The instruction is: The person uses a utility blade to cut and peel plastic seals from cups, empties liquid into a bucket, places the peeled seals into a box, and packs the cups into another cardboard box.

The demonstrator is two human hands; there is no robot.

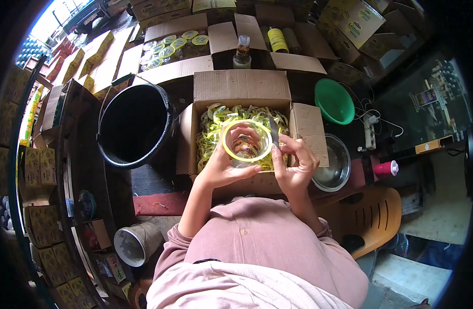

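My left hand [227,166] is wrapped round a clear plastic cup [246,157] with a yellow rim, its open mouth facing me. Through the cup's wall, the fingers behind it show. At the cup's right side, my right hand [297,164] pinches a thin, dark, flat blade [274,130] between thumb and fingers, pointing up beside the rim. Whether the blade touches the rim I cannot tell. Both hands are over an open cardboard box [241,85] filled with curly yellow and clear plastic strips [216,121].
A black bucket [108,149] stands left of the box. To the right are a green bowl [334,101], a metal bowl [331,165], a power strip [369,135] and a pink thread spool [385,168]. Behind, a bottle [242,49] stands near a carton [177,69] of yellow-lidded cups.
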